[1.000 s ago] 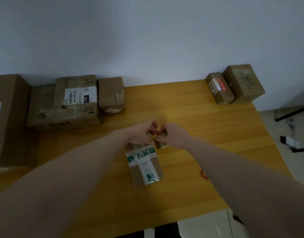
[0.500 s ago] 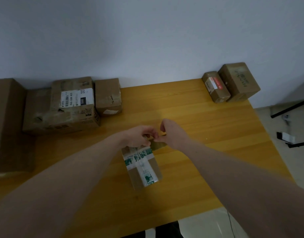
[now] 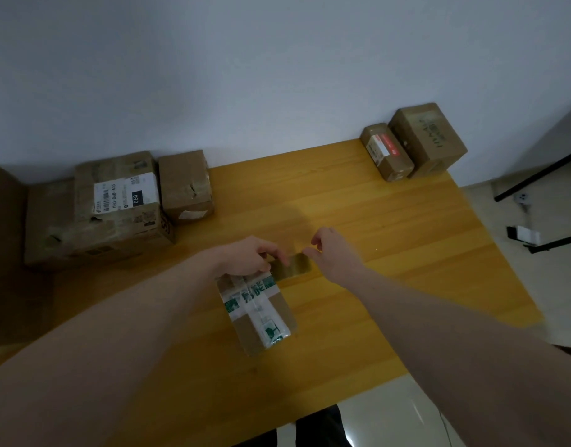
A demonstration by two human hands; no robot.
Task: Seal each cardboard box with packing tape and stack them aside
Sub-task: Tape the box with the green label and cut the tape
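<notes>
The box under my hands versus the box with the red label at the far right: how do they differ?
The box under the hands bears a cross of white tape with green print; the red-label box shows a white-and-red label instead. The first sits mid-table, left hand on its far end; the second rests untouched by the wall. Both are small brown cardboard.

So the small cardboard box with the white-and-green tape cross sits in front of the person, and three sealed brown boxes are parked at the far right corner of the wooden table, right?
Not quite: the head view shows two there, a small brown box with a red-and-white label and a larger plain brown box beside it. The small cardboard box with the white-and-green tape cross does sit in front of the person on the wooden table.
</notes>
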